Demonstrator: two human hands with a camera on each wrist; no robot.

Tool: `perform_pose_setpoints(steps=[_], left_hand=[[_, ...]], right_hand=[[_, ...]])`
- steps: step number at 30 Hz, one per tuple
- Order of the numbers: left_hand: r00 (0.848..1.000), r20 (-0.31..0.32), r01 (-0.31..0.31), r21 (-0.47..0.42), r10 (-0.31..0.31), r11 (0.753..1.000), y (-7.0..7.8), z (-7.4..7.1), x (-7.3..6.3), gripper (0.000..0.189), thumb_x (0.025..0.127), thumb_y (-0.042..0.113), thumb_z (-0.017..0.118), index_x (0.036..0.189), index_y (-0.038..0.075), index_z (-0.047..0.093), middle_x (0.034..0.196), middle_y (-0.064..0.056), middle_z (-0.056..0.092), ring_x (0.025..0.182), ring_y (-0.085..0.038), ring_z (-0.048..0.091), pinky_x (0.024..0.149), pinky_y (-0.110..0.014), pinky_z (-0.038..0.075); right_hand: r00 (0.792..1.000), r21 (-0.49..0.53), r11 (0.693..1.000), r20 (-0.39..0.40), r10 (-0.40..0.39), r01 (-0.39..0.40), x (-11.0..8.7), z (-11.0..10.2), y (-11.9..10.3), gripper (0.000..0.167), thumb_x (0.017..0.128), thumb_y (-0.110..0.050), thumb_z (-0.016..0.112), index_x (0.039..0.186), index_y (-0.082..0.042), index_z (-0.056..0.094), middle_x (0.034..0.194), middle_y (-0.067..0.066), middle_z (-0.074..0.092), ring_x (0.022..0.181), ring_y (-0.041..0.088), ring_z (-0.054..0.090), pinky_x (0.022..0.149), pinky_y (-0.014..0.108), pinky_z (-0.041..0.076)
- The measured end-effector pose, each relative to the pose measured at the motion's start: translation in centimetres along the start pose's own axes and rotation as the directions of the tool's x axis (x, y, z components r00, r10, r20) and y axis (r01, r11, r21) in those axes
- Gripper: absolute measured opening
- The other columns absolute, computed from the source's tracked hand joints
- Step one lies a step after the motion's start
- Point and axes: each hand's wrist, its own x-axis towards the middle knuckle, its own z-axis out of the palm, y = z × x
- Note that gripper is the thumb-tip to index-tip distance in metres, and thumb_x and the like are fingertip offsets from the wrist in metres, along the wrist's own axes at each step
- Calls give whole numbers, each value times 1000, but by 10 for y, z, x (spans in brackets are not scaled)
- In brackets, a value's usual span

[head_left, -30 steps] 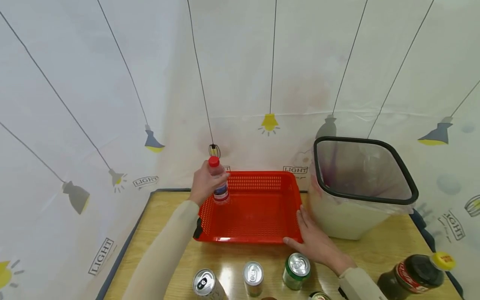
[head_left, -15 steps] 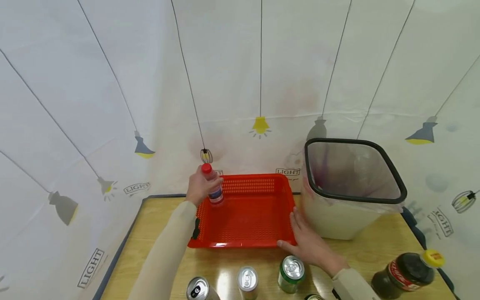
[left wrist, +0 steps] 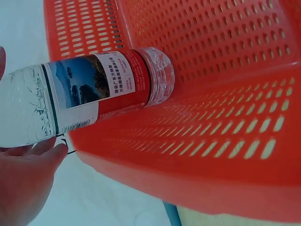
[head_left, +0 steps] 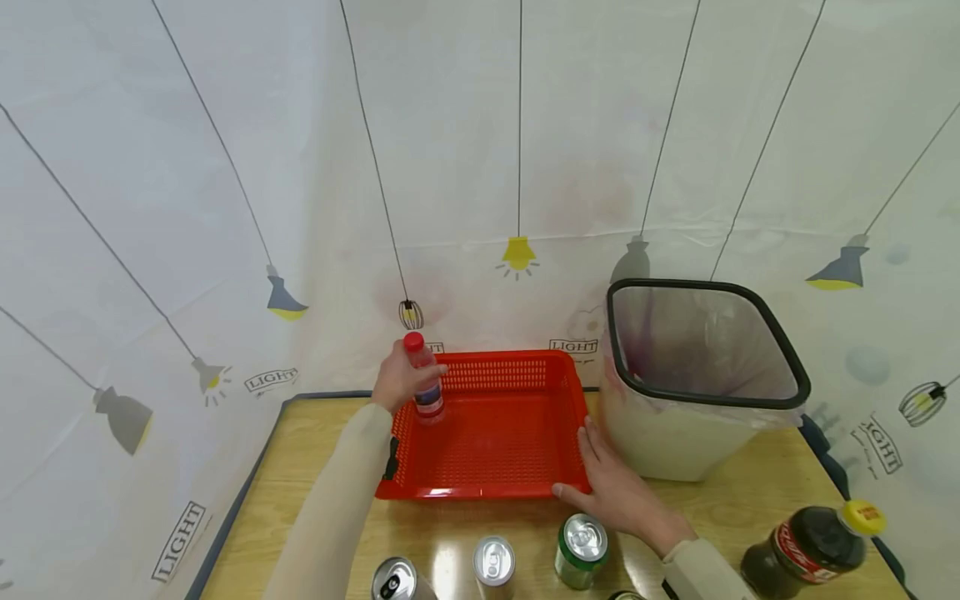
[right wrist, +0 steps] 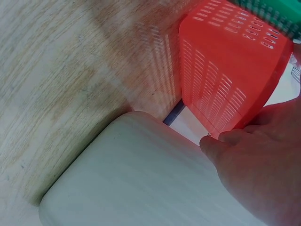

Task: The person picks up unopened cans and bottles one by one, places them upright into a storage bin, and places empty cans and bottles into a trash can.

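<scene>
My left hand (head_left: 396, 379) grips a clear plastic water bottle (head_left: 429, 398) with a red cap. It stands slightly tilted inside the red basket (head_left: 480, 493), near the back left corner. In the left wrist view the bottle's base (left wrist: 162, 75) is right at the basket's perforated wall (left wrist: 188, 141), and its label shows a lake picture. My right hand (head_left: 618, 492) rests against the basket's front right corner, fingers stretched along the right side and thumb at the front rim. The right wrist view shows those fingers (right wrist: 230, 137) at the basket's edge.
A pale bin (head_left: 675, 442) with a black rim and clear liner stands right of the basket. In front are a silver can (head_left: 494, 567), a green can (head_left: 582, 550) and an opened can (head_left: 396, 579). A yellow-capped cola bottle (head_left: 806, 550) stands at right.
The bottle has sunk slightly lower in the basket with my left hand. The right hand stays at the basket corner. The head view has shifted a little.
</scene>
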Motion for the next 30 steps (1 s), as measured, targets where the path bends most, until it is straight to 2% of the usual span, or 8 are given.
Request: perform_pose_setpoints(steps=[9, 13, 16, 19, 21, 25, 28, 30], left_hand=[[995, -24, -99, -113, 97, 989, -2, 4, -16, 95, 89, 30, 84, 160, 9, 25, 153, -17, 46, 138, -36, 49, 114, -57, 41], [996, -49, -77, -88, 73, 993, -2, -1, -28, 113, 89, 42, 82, 167, 12, 6, 167, -18, 27, 150, -38, 32, 118, -61, 32], [995, -79, -71, -53, 67, 996, -3, -6, -41, 113, 88, 49, 80, 168, 16, 7, 171, -13, 18, 154, -37, 24, 118, -64, 30], [983, -132, -128, -10, 126, 992, -6, -11, -58, 108, 89, 52, 78, 167, 18, 12, 172, -9, 16, 156, -35, 20, 118, -65, 30], [967, -167, -189, 23, 190, 982, -9, -15, -71, 103, 91, 51, 76, 167, 18, 15, 172, -7, 17, 156, -33, 19, 118, -64, 29], [917, -213, -325, 89, 337, 942, -14, -22, -99, 91, 96, 43, 74, 165, 17, 22, 171, -7, 23, 155, -32, 24, 118, -64, 31], [859, -234, -430, 151, 455, 890, -21, -27, -120, 79, 98, 33, 72, 162, 14, 30, 167, -10, 33, 152, -34, 31, 116, -65, 34], [805, -242, -503, 203, 541, 840, -27, -31, -133, 74, 98, 25, 73, 160, 12, 35, 163, -11, 39, 150, -34, 36, 116, -62, 36]], right_hand=[[1000, 16, 1000, 6, 12, -12, 2, -2, 0, 105, 97, -56, 66, 159, 12, 16, 170, 27, -1, 155, 46, 13, 122, 60, 25], [1000, 18, 1000, 11, 22, -22, 1, -4, 1, 106, 97, -57, 65, 159, 12, 15, 170, 27, -3, 155, 46, 13, 121, 60, 24], [999, 3, 999, 26, 35, -35, 1, -4, 2, 108, 96, -61, 63, 160, 10, 14, 170, 25, -4, 155, 45, 11, 121, 60, 24], [998, 1, 999, 39, 45, -45, 2, -2, 3, 108, 96, -62, 63, 161, 10, 13, 171, 25, -5, 156, 45, 10, 122, 60, 24], [998, 3, 999, 39, 42, -43, 2, -1, 4, 108, 96, -60, 64, 160, 10, 14, 171, 25, -4, 156, 45, 10, 121, 61, 24], [999, -4, 999, 38, 34, -34, 3, 1, 3, 106, 97, -59, 64, 160, 10, 13, 170, 26, -4, 156, 45, 10, 122, 61, 23], [999, -9, 1000, 37, 29, -29, 3, 1, 2, 106, 97, -59, 64, 160, 11, 15, 170, 26, -2, 156, 45, 10, 122, 61, 23], [999, -12, 1000, 30, 17, -16, 3, 1, 1, 105, 97, -58, 64, 159, 12, 16, 170, 27, -1, 155, 46, 10, 122, 62, 22]])
